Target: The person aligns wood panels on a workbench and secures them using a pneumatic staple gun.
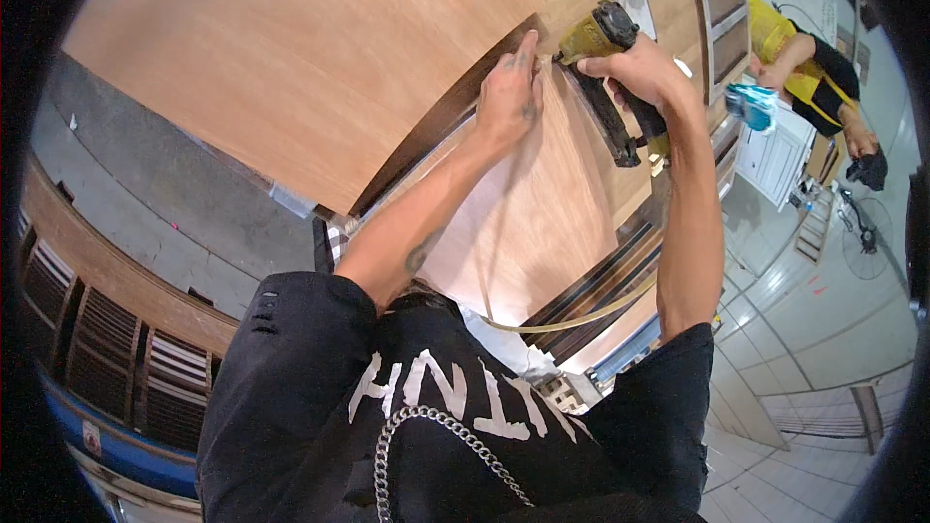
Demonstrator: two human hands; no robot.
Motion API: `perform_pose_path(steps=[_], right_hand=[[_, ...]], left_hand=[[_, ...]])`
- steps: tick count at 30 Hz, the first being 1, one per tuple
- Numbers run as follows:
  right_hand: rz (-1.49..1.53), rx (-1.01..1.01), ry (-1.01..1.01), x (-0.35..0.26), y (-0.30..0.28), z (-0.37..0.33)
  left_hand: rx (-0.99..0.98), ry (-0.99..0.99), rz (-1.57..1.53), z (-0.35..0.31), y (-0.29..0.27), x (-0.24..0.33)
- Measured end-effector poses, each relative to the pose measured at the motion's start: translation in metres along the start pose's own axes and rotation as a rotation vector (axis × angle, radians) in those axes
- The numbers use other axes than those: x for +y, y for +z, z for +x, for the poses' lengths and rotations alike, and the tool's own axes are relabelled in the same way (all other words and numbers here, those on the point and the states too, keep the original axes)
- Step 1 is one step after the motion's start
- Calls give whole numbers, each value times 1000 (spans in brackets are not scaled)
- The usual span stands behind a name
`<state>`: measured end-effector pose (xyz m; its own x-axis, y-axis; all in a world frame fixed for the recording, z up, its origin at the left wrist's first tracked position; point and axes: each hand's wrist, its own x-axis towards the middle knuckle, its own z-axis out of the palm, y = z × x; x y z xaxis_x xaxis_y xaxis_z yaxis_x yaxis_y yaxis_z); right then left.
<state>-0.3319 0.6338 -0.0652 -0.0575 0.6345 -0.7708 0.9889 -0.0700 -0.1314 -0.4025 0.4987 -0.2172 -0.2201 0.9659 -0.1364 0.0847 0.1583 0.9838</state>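
Above the near plywood sheet point(523, 242), our two hands work close together at the end of a dark wooden strip point(431, 131) that runs along the edge of the large plywood panel point(310, 48). Our left hand point(509, 102) lies at the strip's far end, forefinger stretched out along it; the thumb is hidden, so we cannot tell whether the hand grips the wood or only presses on it.

Our right hand point(647, 73) has its fingers wrapped around the handle of a yellow-and-black nail gun point(586, 39), whose nose is turned toward the strip, just beside our left fingers. Whether that nose touches the wood we cannot make out. A pale hose point(581, 323) curves below our right forearm, across the sheet's near corner.

Beyond our right arm stand a slatted frame point(717, 15) and a white cabinet point(770, 160), where a co-worker point(823, 63) in yellow and black holds something turquoise point(753, 107), blurred. Farther down that side is a fan point(865, 237).
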Motion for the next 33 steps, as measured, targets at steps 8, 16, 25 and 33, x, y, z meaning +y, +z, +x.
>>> perform_pose_path(steps=[8,16,25,33], right_hand=[[-107,51,-172,13,9,8],[87,355,-283,95,74,-67],[426,16,-194,140,214,-216],[390,33,-307,91,239,-243]], left_hand=[[-5,-11,85,-2,-5,0],[90,126,172,-184,-121,0],[269,-148,370,-341,-194,-19],[-73,-86,788,-299,-170,-20]])
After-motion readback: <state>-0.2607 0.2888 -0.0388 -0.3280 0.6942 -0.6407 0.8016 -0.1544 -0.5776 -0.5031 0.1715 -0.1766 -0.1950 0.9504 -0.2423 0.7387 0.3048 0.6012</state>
